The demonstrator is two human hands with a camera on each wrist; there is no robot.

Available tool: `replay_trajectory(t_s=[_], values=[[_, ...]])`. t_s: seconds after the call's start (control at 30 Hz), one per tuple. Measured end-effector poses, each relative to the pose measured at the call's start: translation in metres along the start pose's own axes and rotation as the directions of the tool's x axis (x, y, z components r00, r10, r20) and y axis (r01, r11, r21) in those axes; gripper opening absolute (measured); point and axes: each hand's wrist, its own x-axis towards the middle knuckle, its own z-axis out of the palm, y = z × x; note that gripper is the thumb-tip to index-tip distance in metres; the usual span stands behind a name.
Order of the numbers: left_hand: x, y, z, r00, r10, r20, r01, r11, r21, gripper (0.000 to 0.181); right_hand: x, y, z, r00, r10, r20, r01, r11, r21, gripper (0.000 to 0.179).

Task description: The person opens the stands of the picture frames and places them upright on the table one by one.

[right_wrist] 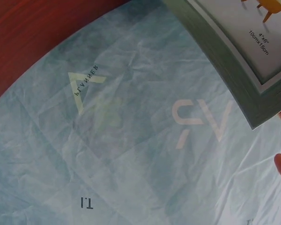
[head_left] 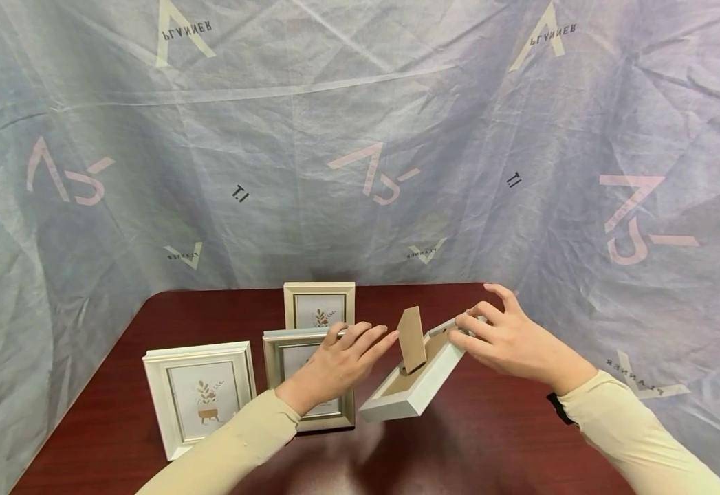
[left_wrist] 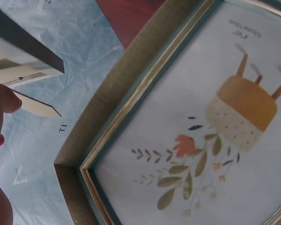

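My right hand (head_left: 511, 337) grips a white picture frame (head_left: 430, 385) by its far right end. The frame is tilted above the table with its brown backing facing up. From that backing sticks out a cardboard easel stand (head_left: 412, 340). My left hand (head_left: 337, 357) reaches in from the left, fingers extended, with a fingertip at the edge of the stand. In the left wrist view, the stand (left_wrist: 37, 108) lies right beside a fingertip. The right wrist view shows the held frame's printed front and a corner of its border (right_wrist: 257, 110).
A white picture frame (head_left: 157, 399) stands at the left of the dark red table (head_left: 489, 440). A champagne-coloured frame (head_left: 273, 371) stands behind my left hand, overlapping a cream frame (head_left: 289, 309) farther back. Grey printed cloth (head_left: 310, 227) hangs around the table.
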Motion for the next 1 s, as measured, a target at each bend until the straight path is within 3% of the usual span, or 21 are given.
replay_trajectory(t_s=[0.2, 0.5, 0.77, 1.0], values=[[-0.0015, -0.0006, 0.0008, 1.0, -0.026, 0.008, 0.026, 1.0, -0.015, 0.06, 0.0, 0.0018, -0.001, 1.0, 0.011, -0.001, -0.011, 1.0, -0.005, 0.021], [-0.0029, -0.0021, 0.0035, 0.993, -0.112, -0.036, 0.11, 0.993, -0.051, 0.051, -0.0014, 0.0003, -0.0014, 0.999, 0.043, 0.011, -0.043, 0.999, 0.001, 0.021], [-0.0036, -0.0043, -0.0013, 0.986, -0.166, 0.01, 0.166, 0.98, -0.112, 0.052, -0.0015, -0.0026, -0.0045, 0.995, 0.093, 0.03, -0.094, 0.996, 0.012, 0.024], [-0.0029, -0.0006, -0.0024, 0.966, -0.259, 0.001, 0.251, 0.936, -0.247, 0.05, -0.0028, -0.0051, -0.004, 0.993, 0.121, -0.003, -0.121, 0.993, -0.013, 0.025]])
